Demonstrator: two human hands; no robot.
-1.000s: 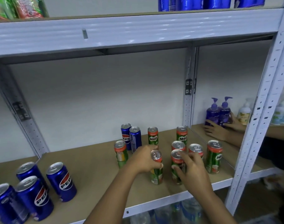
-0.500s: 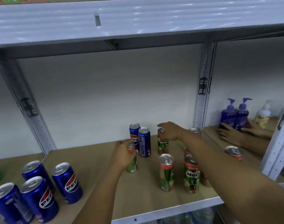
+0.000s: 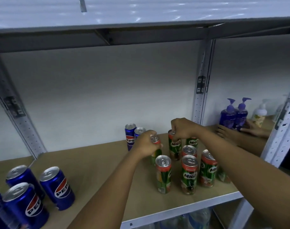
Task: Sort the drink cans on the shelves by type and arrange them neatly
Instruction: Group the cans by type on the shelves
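Several green Milo cans stand on the wooden shelf (image 3: 94,166) at centre right. My left hand (image 3: 146,144) grips one Milo can (image 3: 156,152) near its top, in the middle of the shelf. My right hand (image 3: 184,128) pinches the rim of another Milo can (image 3: 174,146) just to the right of it. Two slim Pepsi cans (image 3: 130,138) stand behind my left hand by the back wall. Several fat blue Pepsi cans (image 3: 57,187) stand at the front left. A front Milo can (image 3: 163,174) stands below my left hand.
A metal upright (image 3: 201,90) stands right behind my right hand. On the neighbouring shelf to the right stand purple pump bottles (image 3: 233,116) and a pale bottle (image 3: 259,115), with another person's hands (image 3: 226,131) beside them. The upper shelf's beam (image 3: 141,35) hangs overhead.
My left hand has carried its Milo can rightward, towards the Milo group. My right hand has closed on the rim of the back Milo can. The view has shifted closer.
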